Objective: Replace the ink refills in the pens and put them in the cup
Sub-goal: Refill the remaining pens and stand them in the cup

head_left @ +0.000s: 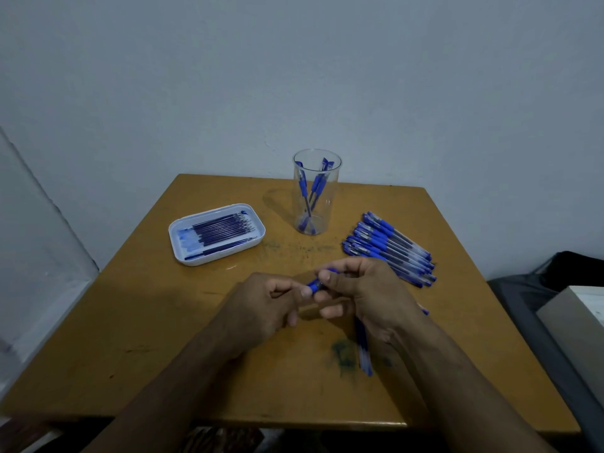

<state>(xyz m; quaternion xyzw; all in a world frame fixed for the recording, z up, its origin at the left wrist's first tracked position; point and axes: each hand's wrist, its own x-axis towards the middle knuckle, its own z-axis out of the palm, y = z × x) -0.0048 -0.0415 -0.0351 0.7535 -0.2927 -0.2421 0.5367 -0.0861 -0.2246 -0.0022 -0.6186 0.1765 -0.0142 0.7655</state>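
Both hands, left hand (261, 302) and right hand (362, 289), pinch 1 blue pen (315, 284) between curled fingertips, its long axis slanting up-right toward the cup (316, 194).

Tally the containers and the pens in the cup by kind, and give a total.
Clear cup: 1
White tray of refills: 1
Pens standing in the cup: 3, as far as the clear wall shows
Total: 5
The pile of pens to the right of the cup overlaps too much to count.
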